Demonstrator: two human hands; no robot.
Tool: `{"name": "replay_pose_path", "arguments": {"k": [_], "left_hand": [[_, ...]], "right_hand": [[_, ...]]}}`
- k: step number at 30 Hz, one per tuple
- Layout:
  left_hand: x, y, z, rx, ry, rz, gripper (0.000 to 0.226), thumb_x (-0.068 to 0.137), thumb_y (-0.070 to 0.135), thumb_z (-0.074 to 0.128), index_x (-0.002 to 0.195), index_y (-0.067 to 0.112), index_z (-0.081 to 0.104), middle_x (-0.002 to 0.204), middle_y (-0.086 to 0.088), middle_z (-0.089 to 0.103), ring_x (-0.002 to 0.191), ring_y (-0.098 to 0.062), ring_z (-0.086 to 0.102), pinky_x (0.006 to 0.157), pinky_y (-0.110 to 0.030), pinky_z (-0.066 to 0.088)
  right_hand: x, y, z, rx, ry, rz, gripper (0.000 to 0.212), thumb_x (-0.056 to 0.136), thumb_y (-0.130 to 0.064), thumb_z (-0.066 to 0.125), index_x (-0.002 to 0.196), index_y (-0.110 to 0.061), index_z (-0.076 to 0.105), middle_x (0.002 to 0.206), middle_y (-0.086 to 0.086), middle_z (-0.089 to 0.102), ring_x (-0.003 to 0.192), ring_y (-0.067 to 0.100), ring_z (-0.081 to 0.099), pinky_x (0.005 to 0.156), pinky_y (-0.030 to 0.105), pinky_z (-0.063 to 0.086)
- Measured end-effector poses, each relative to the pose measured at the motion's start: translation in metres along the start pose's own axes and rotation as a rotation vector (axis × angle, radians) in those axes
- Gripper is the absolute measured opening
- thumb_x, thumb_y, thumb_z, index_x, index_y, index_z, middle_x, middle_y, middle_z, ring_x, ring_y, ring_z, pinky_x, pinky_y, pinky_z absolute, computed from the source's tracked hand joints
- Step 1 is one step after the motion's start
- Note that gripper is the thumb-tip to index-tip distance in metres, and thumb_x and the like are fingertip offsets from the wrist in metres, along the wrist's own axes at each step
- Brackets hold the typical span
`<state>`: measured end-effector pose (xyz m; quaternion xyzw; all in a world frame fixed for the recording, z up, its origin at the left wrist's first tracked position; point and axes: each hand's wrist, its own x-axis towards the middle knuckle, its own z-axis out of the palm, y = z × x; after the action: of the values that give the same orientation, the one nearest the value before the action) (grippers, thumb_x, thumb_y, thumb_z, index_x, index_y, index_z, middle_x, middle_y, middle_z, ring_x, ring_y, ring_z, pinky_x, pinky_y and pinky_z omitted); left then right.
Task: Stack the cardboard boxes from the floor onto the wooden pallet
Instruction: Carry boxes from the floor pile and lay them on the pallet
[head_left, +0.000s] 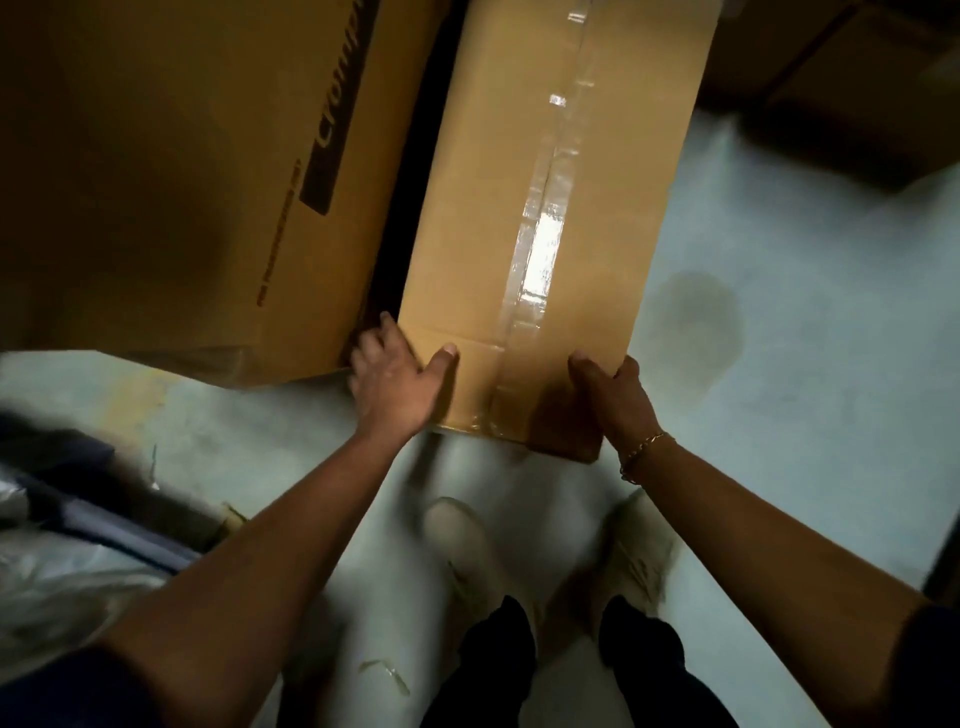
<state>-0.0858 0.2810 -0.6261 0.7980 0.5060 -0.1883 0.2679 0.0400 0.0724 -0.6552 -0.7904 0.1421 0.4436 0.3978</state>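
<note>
Printed carton (182, 171) just beside taped box (519, 208)

Left grip (397, 376), right grip (615, 392), seemingly clasping.

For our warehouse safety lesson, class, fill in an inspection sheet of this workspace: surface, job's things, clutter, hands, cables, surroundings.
Surface: pale concrete floor, with a dark stain at right.
Job's things: long taped box beside a larger printed box; pallet not seen.
Clutter: tape scraps near the shoes; plastic-wrapped bundle at left.
Hands: left hand and right hand grip the taped box's near corners.
Cables: nothing seen.
Surroundings: further boxes at far right, dimly lit.
</note>
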Motion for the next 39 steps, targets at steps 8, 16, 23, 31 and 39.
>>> {"name": "replay_pose_path", "arguments": {"k": [8,16,23,31,39], "left_hand": [[0.026,-0.005,0.010,-0.323,-0.162,-0.038,0.077,0.092,0.068,0.054,0.154,0.026,0.035,0.153,-0.007,0.038,0.139,-0.033,0.040,0.113,-0.049,0.034],[0.034,0.000,0.012,-0.535,-0.229,-0.053,0.072,0.088,0.072,0.056,0.149,0.036,0.043,0.142,0.001,0.057,0.128,-0.027,0.052,0.108,-0.050,0.041],[-0.043,0.016,-0.036,-0.475,-0.204,0.002,0.068,0.089,0.075,0.053,0.146,0.039,0.047,0.138,0.008,0.060,0.125,-0.021,0.055,0.105,-0.041,0.043],[-0.160,0.046,-0.103,-0.394,-0.332,-0.050,0.077,0.088,0.077,0.050,0.149,0.030,0.047,0.145,-0.001,0.056,0.130,-0.030,0.052,0.109,-0.046,0.042],[-0.309,0.083,-0.095,-0.367,-0.301,0.047,0.076,0.089,0.076,0.050,0.147,0.027,0.047,0.142,-0.002,0.058,0.126,-0.030,0.055,0.108,-0.047,0.045]], "right_hand": [[0.015,0.006,-0.023,0.020,0.029,0.002,0.082,0.075,-0.077,0.055,0.142,-0.029,0.047,0.133,-0.006,0.061,0.117,0.022,0.060,0.104,0.043,0.047],[0.020,0.007,-0.018,0.186,0.070,-0.075,0.061,0.086,-0.064,0.064,0.136,-0.030,0.057,0.126,-0.011,0.066,0.115,0.015,0.061,0.103,0.038,0.046],[-0.061,-0.002,-0.062,0.270,0.015,-0.092,0.047,0.080,-0.041,0.078,0.123,-0.030,0.063,0.112,-0.007,0.074,0.104,0.017,0.070,0.096,0.045,0.055],[-0.195,-0.011,-0.136,0.245,-0.038,-0.078,0.048,0.080,-0.030,0.080,0.125,-0.026,0.061,0.111,-0.004,0.074,0.101,0.018,0.071,0.095,0.045,0.056],[-0.311,0.045,-0.232,0.278,0.013,-0.127,0.042,0.086,-0.030,0.076,0.122,-0.030,0.055,0.112,-0.007,0.068,0.103,0.017,0.067,0.090,0.038,0.055]]}}
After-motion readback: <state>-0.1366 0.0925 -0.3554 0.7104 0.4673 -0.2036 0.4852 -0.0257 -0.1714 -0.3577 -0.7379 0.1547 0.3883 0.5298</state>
